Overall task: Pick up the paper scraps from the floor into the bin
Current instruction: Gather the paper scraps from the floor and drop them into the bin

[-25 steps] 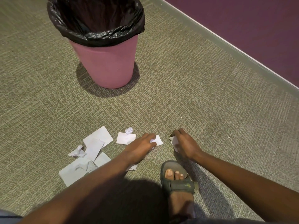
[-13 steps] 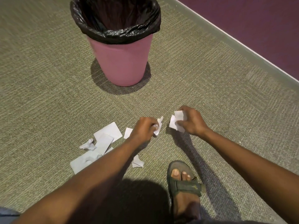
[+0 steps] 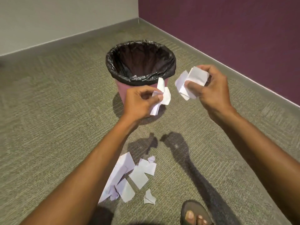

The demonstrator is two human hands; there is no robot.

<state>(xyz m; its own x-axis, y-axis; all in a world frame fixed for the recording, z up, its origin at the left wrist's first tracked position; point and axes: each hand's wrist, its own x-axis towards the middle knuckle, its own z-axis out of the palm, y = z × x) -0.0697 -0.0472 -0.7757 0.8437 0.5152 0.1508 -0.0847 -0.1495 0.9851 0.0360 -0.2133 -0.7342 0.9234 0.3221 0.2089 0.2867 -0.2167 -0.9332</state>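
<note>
A pink bin (image 3: 122, 90) lined with a black bag (image 3: 113, 69) stands on the carpet ahead. My left hand (image 3: 139, 103) is raised in front of the bin's near side and is closed on white paper scraps (image 3: 164, 95). My right hand (image 3: 211, 88) is up to the right of the bin, gripping more crumpled white scraps (image 3: 193, 80). Several white paper scraps (image 3: 129, 174) still lie on the floor below my arms, partly hidden by my left forearm.
My sandalled foot (image 3: 194, 215) rests at the bottom edge, right of the floor scraps. A purple wall (image 3: 227, 30) runs along the right and a pale wall (image 3: 65, 18) along the back, meeting in a corner behind the bin.
Both hands have risen from the floor with paper scraps and moved toward the bin. The view has tilted up, so the walls and corner now show.
</note>
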